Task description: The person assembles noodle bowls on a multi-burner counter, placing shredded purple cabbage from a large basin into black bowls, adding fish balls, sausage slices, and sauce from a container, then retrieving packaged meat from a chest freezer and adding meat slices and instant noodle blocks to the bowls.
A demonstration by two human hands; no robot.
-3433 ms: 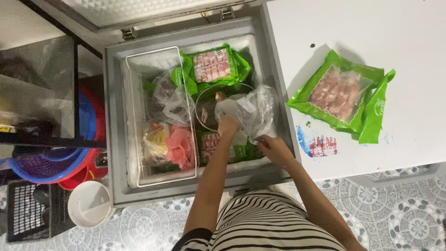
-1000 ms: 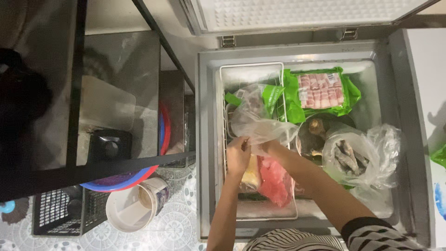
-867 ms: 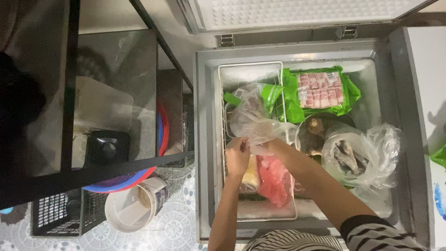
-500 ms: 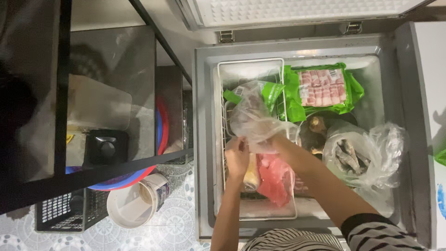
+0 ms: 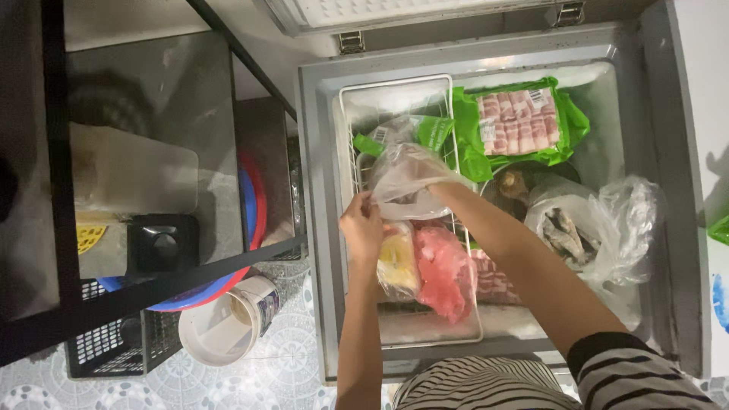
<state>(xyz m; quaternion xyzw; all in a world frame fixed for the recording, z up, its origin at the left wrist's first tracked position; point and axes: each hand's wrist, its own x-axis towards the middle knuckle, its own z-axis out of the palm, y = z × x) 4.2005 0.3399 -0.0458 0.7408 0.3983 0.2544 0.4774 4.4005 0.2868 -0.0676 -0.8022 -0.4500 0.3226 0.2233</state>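
Observation:
I look down into an open chest freezer (image 5: 315, 175). Both hands work a clear plastic bag (image 5: 406, 178) over the white wire basket (image 5: 349, 99) at the freezer's left. My left hand (image 5: 363, 224) pinches the bag's lower left edge. My right hand (image 5: 433, 190) is mostly hidden behind the bag and grips it from the right. Just below the bag lie a yellow food bag (image 5: 399, 262) and a pink meat bag (image 5: 444, 269) in the basket.
A green pack of sliced meat (image 5: 520, 125) lies at the freezer's back, a clear bag of fish (image 5: 585, 228) at the right. Left of the freezer stand a black-framed glass shelf (image 5: 137, 182), stacked red and blue basins (image 5: 254, 205), a white bucket (image 5: 224, 323) and a black crate (image 5: 114, 345).
Earlier my hands held a bag at the freezer's middle. Over the last second both hands stay on the clear bag over the basket, shifting it slightly; the view has drifted a little.

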